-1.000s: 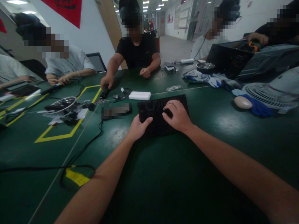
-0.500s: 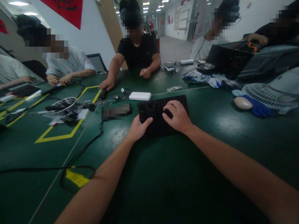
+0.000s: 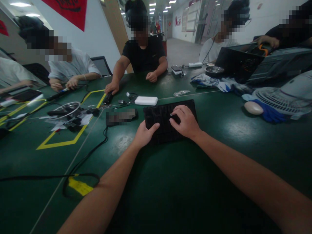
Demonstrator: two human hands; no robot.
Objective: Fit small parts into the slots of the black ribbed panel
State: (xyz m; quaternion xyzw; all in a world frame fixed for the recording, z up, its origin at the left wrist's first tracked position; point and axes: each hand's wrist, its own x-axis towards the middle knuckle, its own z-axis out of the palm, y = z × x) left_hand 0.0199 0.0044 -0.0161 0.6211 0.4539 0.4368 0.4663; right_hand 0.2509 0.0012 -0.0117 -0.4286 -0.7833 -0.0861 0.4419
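Observation:
A flat black tray-like panel (image 3: 162, 131), with ridges or compartments on its face, lies on the green table in front of me. My left hand (image 3: 145, 132) grips its left edge, the thumb laid on top and the other fingers hidden below. Over the right half of the panel is my right hand (image 3: 184, 121), its fingers curled and the thumb close to the index finger. A tiny greyish glint shows at those fingertips, too small to name. Just behind the panel lies a white power bank-like block (image 3: 146, 100).
Left of the panel are a phone-like item on a black cord (image 3: 97, 148) and a metal bowl (image 3: 64, 110) among dark parts. At right sit a white fan (image 3: 280, 100), a pale oval mouse-like object (image 3: 253, 108) and gloves (image 3: 219, 82). Several people sit around the table (image 3: 195, 188).
Both my hands and the black panel stay in place. At the far left, a co-worker's hands shift slightly.

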